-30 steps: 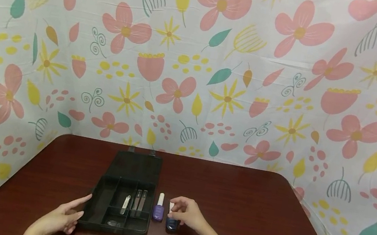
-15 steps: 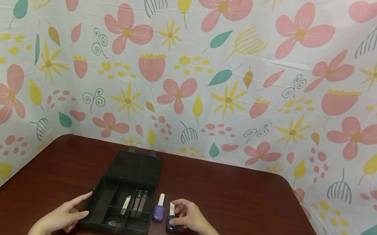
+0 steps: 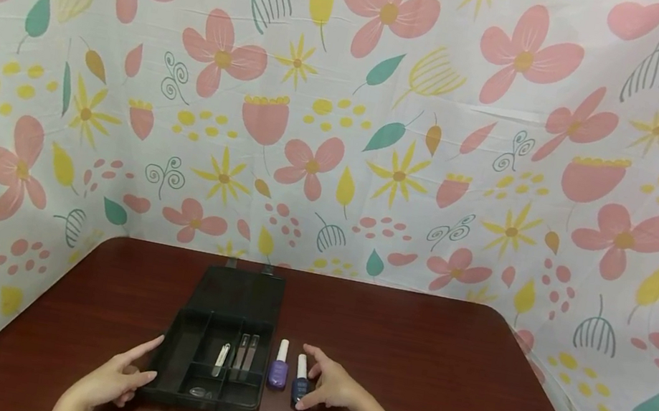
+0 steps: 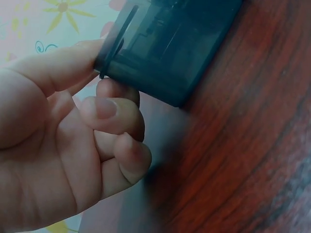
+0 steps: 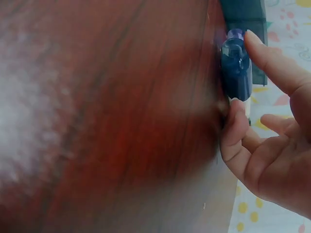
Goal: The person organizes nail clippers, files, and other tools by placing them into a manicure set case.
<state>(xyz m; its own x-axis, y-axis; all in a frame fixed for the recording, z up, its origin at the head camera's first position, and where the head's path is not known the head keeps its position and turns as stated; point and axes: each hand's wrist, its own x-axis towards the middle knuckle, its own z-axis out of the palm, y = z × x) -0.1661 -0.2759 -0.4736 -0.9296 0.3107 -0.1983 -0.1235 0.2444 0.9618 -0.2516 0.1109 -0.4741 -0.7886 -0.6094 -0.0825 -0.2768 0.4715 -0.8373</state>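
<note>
A black divided box (image 3: 155, 387) lies with its lid open on the table. My left hand (image 3: 106, 383) grips its left wall near the front corner; in the left wrist view the other fingers (image 4: 121, 116) curl outside it. Beside the box's right side is a purple nail polish bottle (image 3: 278, 374) with a white cap. To its right is a dark blue nail polish bottle (image 3: 300, 387), also white-capped. My right hand (image 3: 335, 385) has its thumb at this bottle's lower part. Its index finger is spread away from the cap. The right wrist view shows the blue bottle (image 5: 236, 68) between spread fingers.
Inside the box are a nail clipper (image 3: 221, 360), two slim metal tools (image 3: 244, 357) and a small clear oval piece (image 3: 200, 392) in the front compartment. The box's lid (image 3: 235, 291) lies back on the brown table (image 3: 399, 334). A flowered curtain (image 3: 336, 163) surrounds the table.
My right hand's fingers have come off the dark blue bottle's cap and spread, leaving the bottle beside the purple one. My left hand stays at the box.
</note>
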